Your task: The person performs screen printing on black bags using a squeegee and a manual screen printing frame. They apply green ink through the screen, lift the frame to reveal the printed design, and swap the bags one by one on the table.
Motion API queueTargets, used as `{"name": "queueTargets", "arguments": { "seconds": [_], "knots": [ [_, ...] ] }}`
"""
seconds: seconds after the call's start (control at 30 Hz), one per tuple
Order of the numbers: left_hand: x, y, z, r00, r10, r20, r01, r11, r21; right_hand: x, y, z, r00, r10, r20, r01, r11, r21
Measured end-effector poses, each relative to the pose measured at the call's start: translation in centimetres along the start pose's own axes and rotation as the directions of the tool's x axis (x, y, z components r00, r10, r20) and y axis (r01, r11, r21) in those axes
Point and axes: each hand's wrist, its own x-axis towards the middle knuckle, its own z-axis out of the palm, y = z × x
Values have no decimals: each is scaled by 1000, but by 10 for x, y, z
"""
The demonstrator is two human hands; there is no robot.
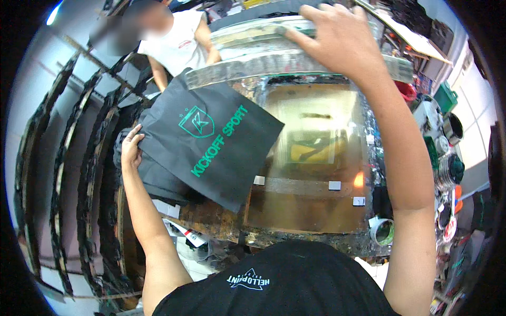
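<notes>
My left hand [132, 148] pinches the left edge of a flat black fabric piece [221, 118] printed in green with a shield emblem and lettering; whether it is a bag I cannot tell. It lies tilted over a pile of black pieces [158, 176], its right corner reaching over the printing board [305, 213]. My right hand [337, 42] grips the raised screen-printing frame [300, 64] at the far side, thumb and fingers round its bar. Below the frame, the glossy brownish board has small white tabs [334, 185] on it and a yellowish patch.
A person in a white top [182, 39] stands at the far left. Dark-edged racks [58, 174] line the left. A roll of tape [381, 231] sits at the board's near right corner. Cans and jars [448, 168] crowd the right, with a green container [446, 97] behind.
</notes>
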Motion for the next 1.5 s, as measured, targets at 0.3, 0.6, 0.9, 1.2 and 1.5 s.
{"name": "queueTargets", "arguments": {
  "seconds": [0.3,0.6,0.9,1.2,1.5],
  "knots": [
    [-95,-101,1,720,672,-174,-264,496,827,-7,-1,10,992,-38,-118,38,999,-3],
    [-178,-127,18,939,245,242,-310,291,905,-3,-5,0,999,-11,-36,12,1000,21],
    [-157,-131,17,943,308,125,-252,414,875,-7,-10,-6,1000,8,-1,-8,999,35],
    [-123,-60,14,957,287,44,-207,568,796,-11,-7,-5,996,-29,-85,36,996,78],
    [-115,-75,25,967,234,99,-223,597,771,-11,-6,1,994,-47,-102,49,999,22]
  ]
}}
